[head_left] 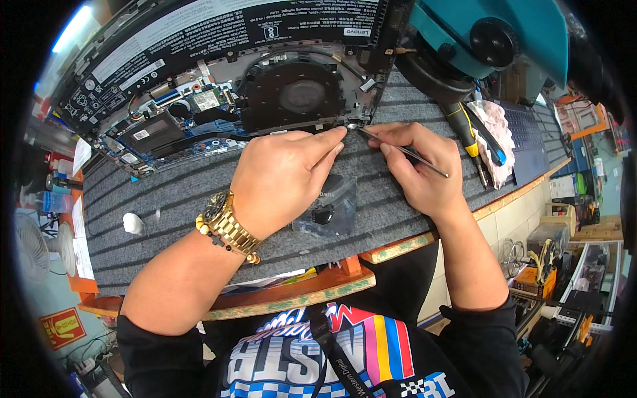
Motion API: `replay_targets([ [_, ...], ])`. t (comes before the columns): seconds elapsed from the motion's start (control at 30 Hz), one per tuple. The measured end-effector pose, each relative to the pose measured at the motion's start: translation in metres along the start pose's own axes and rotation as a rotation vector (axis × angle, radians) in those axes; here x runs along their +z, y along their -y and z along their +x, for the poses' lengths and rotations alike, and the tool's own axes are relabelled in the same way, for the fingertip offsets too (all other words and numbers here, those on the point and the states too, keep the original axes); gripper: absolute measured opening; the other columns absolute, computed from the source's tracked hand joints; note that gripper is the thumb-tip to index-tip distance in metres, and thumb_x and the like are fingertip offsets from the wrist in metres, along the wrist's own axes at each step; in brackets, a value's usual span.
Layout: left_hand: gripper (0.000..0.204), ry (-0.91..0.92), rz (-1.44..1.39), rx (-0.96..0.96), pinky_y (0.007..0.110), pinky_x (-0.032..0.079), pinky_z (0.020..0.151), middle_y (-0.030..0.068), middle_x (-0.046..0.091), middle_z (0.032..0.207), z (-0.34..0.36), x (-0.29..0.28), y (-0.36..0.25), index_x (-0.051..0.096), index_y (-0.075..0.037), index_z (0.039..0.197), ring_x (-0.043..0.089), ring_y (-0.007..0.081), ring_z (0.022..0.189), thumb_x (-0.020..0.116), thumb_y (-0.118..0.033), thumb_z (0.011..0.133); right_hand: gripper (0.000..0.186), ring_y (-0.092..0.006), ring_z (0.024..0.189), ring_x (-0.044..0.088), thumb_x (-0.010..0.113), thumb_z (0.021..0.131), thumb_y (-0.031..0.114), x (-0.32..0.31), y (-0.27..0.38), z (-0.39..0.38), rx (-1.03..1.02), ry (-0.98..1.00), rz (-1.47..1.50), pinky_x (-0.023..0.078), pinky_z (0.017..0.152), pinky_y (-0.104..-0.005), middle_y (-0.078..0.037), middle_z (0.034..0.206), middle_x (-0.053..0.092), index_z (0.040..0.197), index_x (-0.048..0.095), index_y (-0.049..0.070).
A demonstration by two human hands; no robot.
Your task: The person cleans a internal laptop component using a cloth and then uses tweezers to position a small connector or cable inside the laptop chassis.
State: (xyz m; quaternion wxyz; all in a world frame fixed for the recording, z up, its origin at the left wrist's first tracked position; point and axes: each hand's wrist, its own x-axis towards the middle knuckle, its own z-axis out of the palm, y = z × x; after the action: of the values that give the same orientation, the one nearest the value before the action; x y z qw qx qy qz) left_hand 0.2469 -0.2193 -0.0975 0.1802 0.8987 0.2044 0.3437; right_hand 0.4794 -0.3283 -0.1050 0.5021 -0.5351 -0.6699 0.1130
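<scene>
Covering cluttered bench, grey ribbed mat (166, 205); right hand (418, 166) pinching tweezers (401, 149), left hand (285, 176) fingertip pressing laptop (219, 86) edge.

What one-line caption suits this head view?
Left hand steadies the opened laptop's edge while right hand works tweezers at its corner on a grey mat.

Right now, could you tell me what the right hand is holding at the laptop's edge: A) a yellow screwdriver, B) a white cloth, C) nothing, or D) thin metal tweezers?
D: the right hand pinches thin metal tweezers, their tip at the laptop edge beside the left hand forefinger; the yellow screwdriver lies apart on the mat.
</scene>
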Motion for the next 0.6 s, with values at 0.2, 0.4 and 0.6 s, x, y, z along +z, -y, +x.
replay_targets([
  [0.2, 0.025, 0.017, 0.018, -0.002, 0.041, 0.059, 0.066, 0.0163, 0.079, 0.086, 0.0003, -0.0003, 0.0008, 0.086, -0.008, 0.124, 0.076, 0.0325, 0.072, 0.083, -0.009, 0.099, 0.012, -0.0275, 0.098, 0.085, 0.072, 0.093, -0.01, 0.0003, 0.0012, 0.0002, -0.001, -0.005, -0.021, 0.067, 0.087, -0.0353, -0.022, 0.114, 0.085, 0.104, 0.075, -0.007],
  [0.4, 0.025, 0.031, 0.01, -0.004, 0.042, 0.058, 0.066, 0.0165, 0.079, 0.085, 0.0009, -0.0004, 0.0005, 0.086, -0.008, 0.124, 0.075, 0.0336, 0.072, 0.082, -0.009, 0.099, 0.012, -0.0272, 0.099, 0.085, 0.072, 0.093, -0.011, 0.0008, 0.0024, -0.0009, 0.011, -0.018, -0.015, 0.068, 0.088, -0.0354, -0.021, 0.116, 0.085, 0.105, 0.075, -0.007],
  [0.6, 0.025, 0.029, -0.003, -0.015, 0.042, 0.058, 0.066, 0.0171, 0.077, 0.083, 0.0015, -0.0006, 0.0009, 0.086, -0.008, 0.124, 0.075, 0.0338, 0.072, 0.082, -0.009, 0.099, 0.013, -0.0278, 0.098, 0.086, 0.072, 0.093, -0.011, -0.0013, 0.0021, -0.0008, -0.013, 0.003, -0.064, 0.068, 0.086, -0.0345, -0.022, 0.116, 0.085, 0.105, 0.075, -0.007],
])
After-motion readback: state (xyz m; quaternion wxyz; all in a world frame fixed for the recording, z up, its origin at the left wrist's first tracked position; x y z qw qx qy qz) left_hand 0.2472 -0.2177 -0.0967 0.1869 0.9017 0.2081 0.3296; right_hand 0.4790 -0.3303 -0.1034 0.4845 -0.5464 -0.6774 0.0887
